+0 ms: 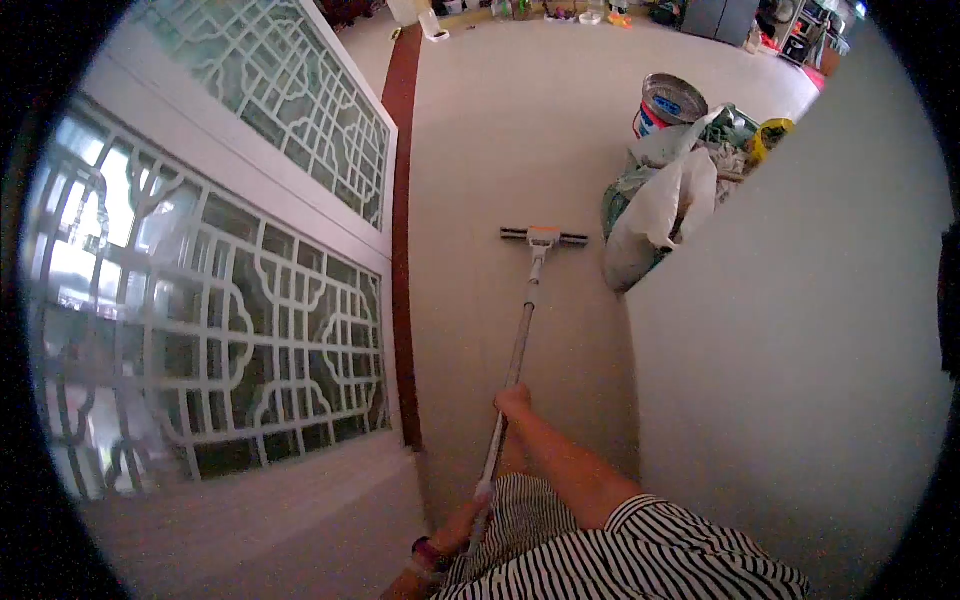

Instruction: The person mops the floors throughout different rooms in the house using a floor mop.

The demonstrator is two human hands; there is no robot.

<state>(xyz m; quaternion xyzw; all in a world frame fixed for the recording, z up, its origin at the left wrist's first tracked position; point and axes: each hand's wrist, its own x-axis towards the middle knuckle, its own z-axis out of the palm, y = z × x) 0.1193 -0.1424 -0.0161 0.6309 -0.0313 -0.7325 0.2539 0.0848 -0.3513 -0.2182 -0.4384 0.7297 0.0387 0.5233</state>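
Flanking the mop (522, 340): lattice panels (245, 320), sack (652, 220), wall (780, 380); left fingers (484, 492), right fingers (513, 399) wrapped round its pole (496, 443).

Mop pole (521, 340), centre: smooth, metal-looking, low sheen. Floor (490, 150), 12 o'clock: smooth, faint gloss. Sack (652, 210), 2 o'clock: creased, plastic-looking. Wall (780, 350), 3 o'clock: smooth, matt. Garment (670, 550), 5 o'clock: soft cloth, matt. Panes (85, 260), 9 o'clock: glossy, glass-like.
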